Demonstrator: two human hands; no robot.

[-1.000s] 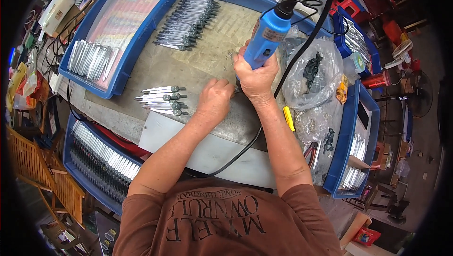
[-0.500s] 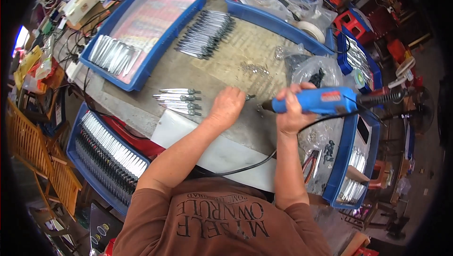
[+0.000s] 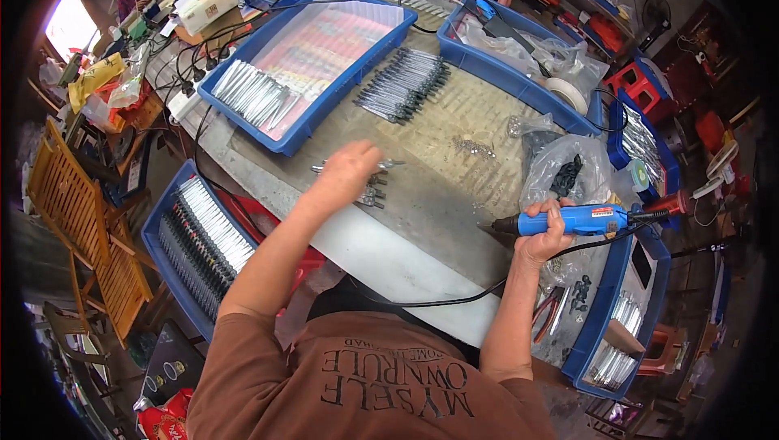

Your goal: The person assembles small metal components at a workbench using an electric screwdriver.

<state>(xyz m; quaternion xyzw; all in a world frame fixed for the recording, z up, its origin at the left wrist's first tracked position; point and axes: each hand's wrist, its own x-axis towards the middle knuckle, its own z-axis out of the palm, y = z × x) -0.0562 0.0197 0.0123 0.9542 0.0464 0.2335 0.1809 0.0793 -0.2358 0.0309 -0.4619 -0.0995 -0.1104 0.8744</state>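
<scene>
My right hand (image 3: 545,231) is wrapped round a blue electric screwdriver (image 3: 588,219), held level with its dark tip pointing left over the table. A black cable trails from its rear end. My left hand (image 3: 349,171) is closed, fingers downward, over a small group of silver rods (image 3: 373,195) with dark end fittings. One slim silver rod (image 3: 392,163) shows on both sides of its fingers; the fingertips themselves are hidden. Small metal parts (image 3: 473,146) lie scattered farther back on the table (image 3: 430,213).
A neat row of silver-and-dark rods (image 3: 403,83) lies beyond my left hand. Blue trays (image 3: 286,145) with rods and bags (image 3: 507,30) stand behind. More blue trays sit at the left (image 3: 174,284) and right (image 3: 586,351). Pliers (image 3: 545,316) lie near my right forearm.
My left hand has moved left, from the bare table middle to the small group of rods. The right hand with the screwdriver has shifted right and down. The whole view has swung.
</scene>
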